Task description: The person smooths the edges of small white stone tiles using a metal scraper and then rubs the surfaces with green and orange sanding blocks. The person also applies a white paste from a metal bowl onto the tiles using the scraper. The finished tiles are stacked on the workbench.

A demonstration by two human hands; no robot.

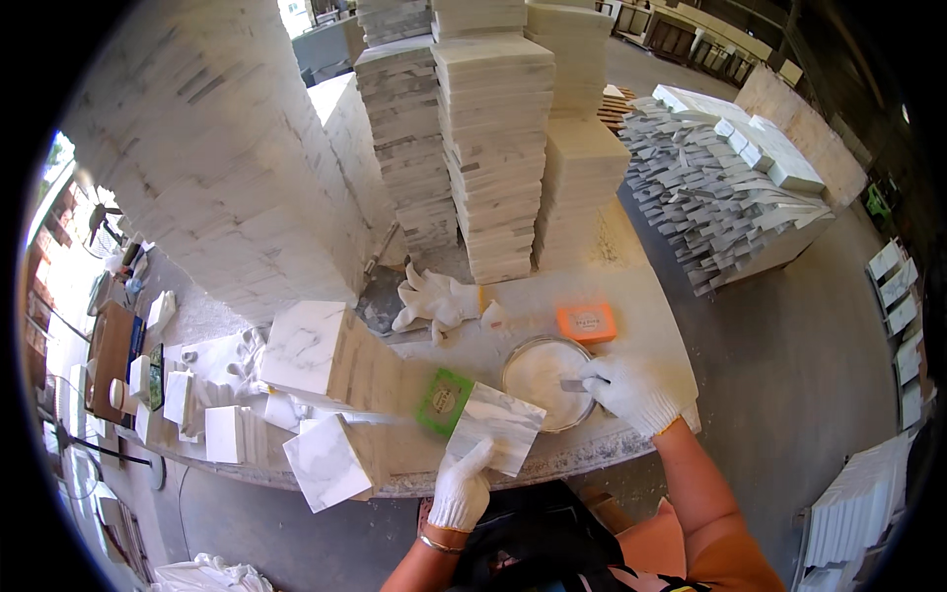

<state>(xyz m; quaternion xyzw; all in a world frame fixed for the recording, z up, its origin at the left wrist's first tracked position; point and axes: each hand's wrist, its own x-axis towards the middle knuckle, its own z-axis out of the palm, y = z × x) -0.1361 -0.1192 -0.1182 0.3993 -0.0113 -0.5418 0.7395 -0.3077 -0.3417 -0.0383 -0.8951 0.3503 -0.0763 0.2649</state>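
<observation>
My left hand (pixel 461 489), in a white glove, holds a white marble tile (pixel 495 424) with grey veins at its near edge; the tile rests tilted over a green pad (pixel 442 401) on the workbench (pixel 631 296). My right hand (pixel 631 390), also gloved, grips a small metal scraper (pixel 577 384) whose tip dips into a round tin of white paste (pixel 541 378). An orange block (pixel 586 322) lies just behind the tin.
Tall stacks of marble tiles (pixel 493 148) rise at the back of the bench. A spare pair of white gloves (pixel 439 301) lies before them. Marble blocks (pixel 326 464) sit to the left, and a pallet of grey strips (pixel 720 197) stands on the right.
</observation>
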